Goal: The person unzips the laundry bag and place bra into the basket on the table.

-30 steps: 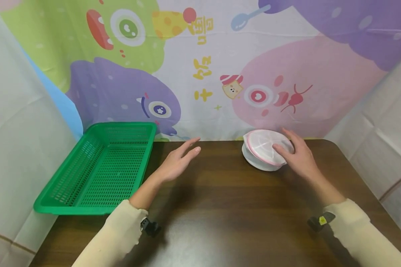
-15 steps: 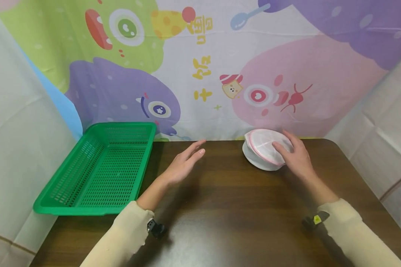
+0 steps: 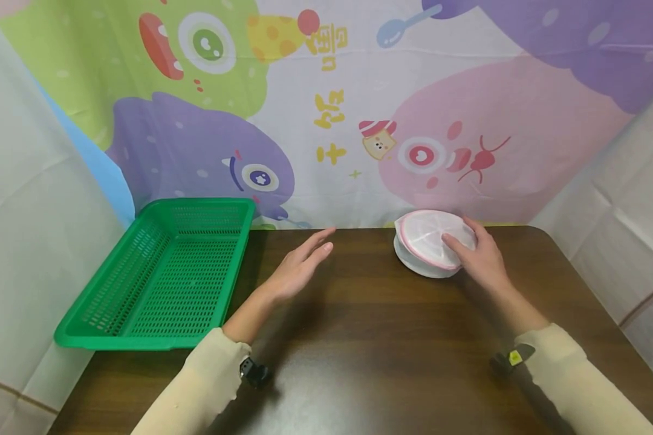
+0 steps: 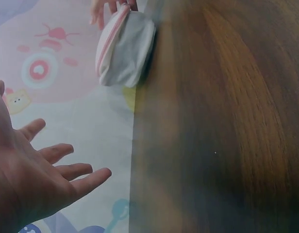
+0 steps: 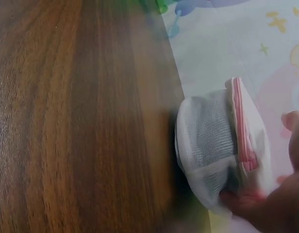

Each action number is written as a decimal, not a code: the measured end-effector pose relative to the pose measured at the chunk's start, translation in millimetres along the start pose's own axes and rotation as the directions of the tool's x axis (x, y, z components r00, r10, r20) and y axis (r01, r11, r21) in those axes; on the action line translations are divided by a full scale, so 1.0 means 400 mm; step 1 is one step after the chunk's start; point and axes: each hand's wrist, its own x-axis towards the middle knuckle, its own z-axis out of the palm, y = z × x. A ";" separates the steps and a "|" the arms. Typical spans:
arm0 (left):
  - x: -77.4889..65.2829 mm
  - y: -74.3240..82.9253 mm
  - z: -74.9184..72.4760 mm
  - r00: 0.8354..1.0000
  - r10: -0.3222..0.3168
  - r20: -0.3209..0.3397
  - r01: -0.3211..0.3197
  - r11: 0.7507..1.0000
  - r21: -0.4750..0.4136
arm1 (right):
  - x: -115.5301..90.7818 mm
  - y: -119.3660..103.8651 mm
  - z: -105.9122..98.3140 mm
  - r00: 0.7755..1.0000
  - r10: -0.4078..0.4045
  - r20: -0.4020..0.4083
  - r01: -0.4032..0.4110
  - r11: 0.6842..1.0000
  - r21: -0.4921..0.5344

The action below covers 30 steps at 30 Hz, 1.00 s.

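Observation:
A round white mesh laundry bag (image 3: pixel 432 241) with a pink zipper around its lid stands at the table's back edge, right of centre. My right hand (image 3: pixel 483 257) holds it from the right, thumb over the lid and fingers round the far side. In the right wrist view one digit presses the side of the mesh laundry bag (image 5: pixel 207 128). My left hand (image 3: pixel 296 269) hovers over the table left of the bag with nothing in it. Its fingers spread loosely in the left wrist view, apart from the bag (image 4: pixel 127 48).
On the left of the brown wooden table (image 3: pixel 359 338) stands a green perforated plastic basket (image 3: pixel 234 266). A cloth (image 3: pixel 332 187) printed with cartoon monsters hangs behind the table. White panels (image 3: pixel 626 229) flank both sides.
My left hand has moved a little to the right. My right hand has closed in on the mesh laundry bag, which has shifted very slightly. The basket stays put.

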 end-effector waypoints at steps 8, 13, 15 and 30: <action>0.004 -0.006 0.004 1.000 0.008 -0.002 -0.008 1.000 -0.004 | 0.016 0.025 0.013 1.000 0.017 -0.011 -0.017 1.000 0.011; 0.003 -0.008 0.004 0.999 0.032 -0.008 -0.033 0.999 -0.034 | 0.016 0.022 0.012 0.998 0.057 -0.005 -0.057 0.998 -0.012; 0.003 -0.008 0.004 0.999 0.054 -0.006 -0.054 0.997 -0.054 | 0.007 0.009 0.007 0.997 0.072 0.018 -0.071 0.997 -0.026; 0.000 -0.027 0.016 0.975 0.217 0.056 -0.222 0.966 0.133 | 0.137 0.198 0.052 0.998 0.045 -0.038 -0.048 0.995 -0.084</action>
